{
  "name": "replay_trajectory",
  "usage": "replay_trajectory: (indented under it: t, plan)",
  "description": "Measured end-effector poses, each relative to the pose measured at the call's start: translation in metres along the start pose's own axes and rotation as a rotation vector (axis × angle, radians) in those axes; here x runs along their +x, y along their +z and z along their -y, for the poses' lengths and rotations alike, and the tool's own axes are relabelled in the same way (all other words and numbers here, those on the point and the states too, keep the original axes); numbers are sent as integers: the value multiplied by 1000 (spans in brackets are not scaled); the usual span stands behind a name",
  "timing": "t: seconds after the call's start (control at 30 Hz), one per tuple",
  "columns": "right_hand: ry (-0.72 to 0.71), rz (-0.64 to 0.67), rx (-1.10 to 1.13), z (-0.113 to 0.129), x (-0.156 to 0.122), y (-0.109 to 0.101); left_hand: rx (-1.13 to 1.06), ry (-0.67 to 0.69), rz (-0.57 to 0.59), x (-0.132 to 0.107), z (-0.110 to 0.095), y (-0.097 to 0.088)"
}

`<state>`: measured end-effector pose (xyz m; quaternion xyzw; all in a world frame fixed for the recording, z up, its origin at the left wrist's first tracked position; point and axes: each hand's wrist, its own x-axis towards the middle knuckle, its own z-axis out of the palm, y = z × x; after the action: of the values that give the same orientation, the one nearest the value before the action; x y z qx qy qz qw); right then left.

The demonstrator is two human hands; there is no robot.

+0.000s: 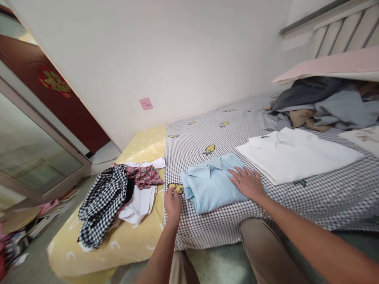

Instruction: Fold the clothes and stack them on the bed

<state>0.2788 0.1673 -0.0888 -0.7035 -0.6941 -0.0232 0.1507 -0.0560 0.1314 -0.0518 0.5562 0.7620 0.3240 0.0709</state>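
A light blue collared shirt [211, 189] lies folded on the checked bedsheet [195, 134], its collar toward the wall. My right hand [248, 184] rests flat on the shirt's right side, fingers spread. Just left of the shirt, my left hand [172, 203] is low over the sheet beside a printed yellow pineapple, holding nothing, its fingers loosely apart. To the right lies a folded white shirt [296, 154], apart from both hands.
Left on a yellow cover [142, 244] lie a black-and-white gingham garment [103, 205], a red patterned cloth [145, 176] and a white cloth [139, 205]. Grey and brown clothes [340, 104] are heaped at the right under a pink board [334, 65]. A wall [183, 59] stands behind.
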Motion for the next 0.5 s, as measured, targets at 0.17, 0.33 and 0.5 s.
replay_trajectory:
  t: [0.17,0.33,0.5]
  plan:
    - [17,-11,45,2,0,-3,-18,98,230,-7,-26,10]
    - [24,-20,85,2,0,-2,83,71,362,-17,-34,8]
    - [26,-36,100,2,-1,0,200,-18,397,-15,-48,2]
